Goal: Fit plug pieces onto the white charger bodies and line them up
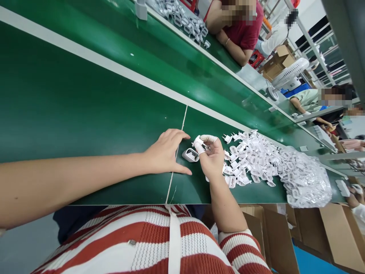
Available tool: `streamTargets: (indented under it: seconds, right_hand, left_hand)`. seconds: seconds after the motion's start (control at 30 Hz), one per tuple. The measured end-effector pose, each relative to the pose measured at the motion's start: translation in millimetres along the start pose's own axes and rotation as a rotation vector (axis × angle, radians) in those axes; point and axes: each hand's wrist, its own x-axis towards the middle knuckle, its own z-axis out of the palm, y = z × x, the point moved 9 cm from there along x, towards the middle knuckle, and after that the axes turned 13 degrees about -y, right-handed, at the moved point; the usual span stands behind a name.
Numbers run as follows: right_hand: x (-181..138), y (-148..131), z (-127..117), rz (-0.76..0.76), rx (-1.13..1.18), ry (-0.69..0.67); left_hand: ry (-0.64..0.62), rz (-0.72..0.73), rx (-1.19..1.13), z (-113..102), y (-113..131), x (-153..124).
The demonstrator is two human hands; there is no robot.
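Observation:
My right hand [212, 154], with white finger cots on the thumb and index finger, pinches a small white plug piece [199, 141] with metal pins. Just below it, a white charger housing [190, 155] lies on the green table, its open end facing right. My left hand [167, 152] is to the left of the housing, thumb and fingers spread apart around a gap, touching nothing that I can see. Right of my right hand spreads a heap of white plug pieces [248, 160], some with pins sticking out.
A clear plastic bag [309, 177] full of plug pieces lies at the right. A green conveyor belt [159, 57] runs beyond the white strip [114, 68], with a white block [141, 10] on it. Cardboard boxes [278, 236] stand below the table edge. Other people sit across the belt.

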Motion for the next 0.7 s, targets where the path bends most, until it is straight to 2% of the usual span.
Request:
streamTargets:
  seconds: [0.17,0.33,0.43,0.53,0.63,0.7]
  right_hand:
    - [-10.1,-6.7,12.3,-0.106,-0.14,-0.024]
    - [-9.6,-8.2,6.7,-0.119,-0.178,-0.028]
    - [-8.5,-2.5,-1.9,-0.045,-0.094,0.004]
    - [-7.4,3.0,-3.0,0.03,-0.052,-0.022]
    - [-5.4,-4.8,-4.8,-0.007,-0.106,-0.034]
    - [-4.3,-12.5,-8.7,-0.038,-0.113,-0.014]
  left_hand:
    - [0.1,-0.049,0.091,-4.3,6.7,3.4]
    - [0.011,0.062,0.025,-5.9,8.9,3.9]
    - [-0.022,0.142,-0.038,-7.8,10.8,0.1]
    - [-0.012,0.124,-0.1,-9.0,4.7,-0.3]
    - [0.017,0.057,-0.104,-9.7,-4.0,3.2]
    - [0.001,0.088,-0.1,-8.7,-2.2,5.2]
